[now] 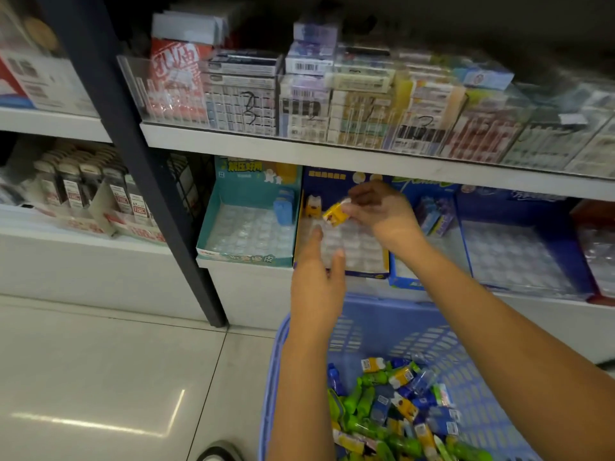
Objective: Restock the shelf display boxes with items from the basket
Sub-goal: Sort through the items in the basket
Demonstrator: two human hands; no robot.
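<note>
My right hand [379, 212] pinches a small yellow packet [335, 214] over the clear plastic tray of a dark blue and yellow display box [366, 273] on the low shelf. One yellow item [312, 207] stands in that box's back left corner. My left hand [317, 277] hovers open at the box's front edge, fingers pointing into it, holding nothing. Below my arms a blue plastic basket [376, 314] holds several small yellow, green and blue packets [399, 404].
A teal display box [246, 257] with one blue item [284, 207] sits left of the yellow one; two blue boxes [579, 261] sit to its right. A dark shelf post [156, 181] stands at left. The upper shelf [299, 149] carries stacked cartons. A shoe tip [219, 452] shows on the tiled floor.
</note>
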